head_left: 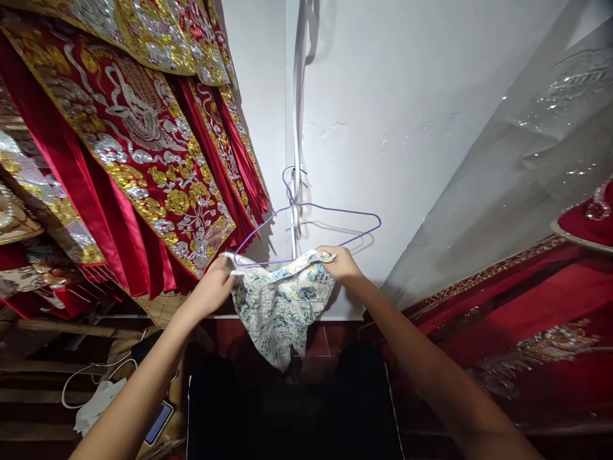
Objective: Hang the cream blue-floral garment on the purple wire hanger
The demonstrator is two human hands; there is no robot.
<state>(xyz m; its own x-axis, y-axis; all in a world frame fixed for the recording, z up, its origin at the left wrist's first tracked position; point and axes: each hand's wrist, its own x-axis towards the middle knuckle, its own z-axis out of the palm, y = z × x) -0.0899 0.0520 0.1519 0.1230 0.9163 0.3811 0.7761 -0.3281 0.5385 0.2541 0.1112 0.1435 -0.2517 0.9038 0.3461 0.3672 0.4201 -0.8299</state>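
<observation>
A purple wire hanger (335, 209) hangs by its hook near a white strip on the wall. Below it, a white garment with a blue and green floral pattern (282, 313) droops between my hands. My left hand (218, 284) pinches the garment's upper left edge, where a strap lies over the hanger's left corner. My right hand (339, 263) is closed on the upper right edge of the garment, under the hanger's lower bar. The hanger's right corner sticks out bare beyond that hand. My fingertips are partly hidden by the cloth.
Red costumes with gold and silver embroidery (143, 128) hang at the left. A plastic-covered red cloth (527, 319) and a red hat (587, 220) are at the right. At the lower left, a wooden seat holds a phone (159, 423), a white cable (79, 406) and crumpled white plastic (98, 406).
</observation>
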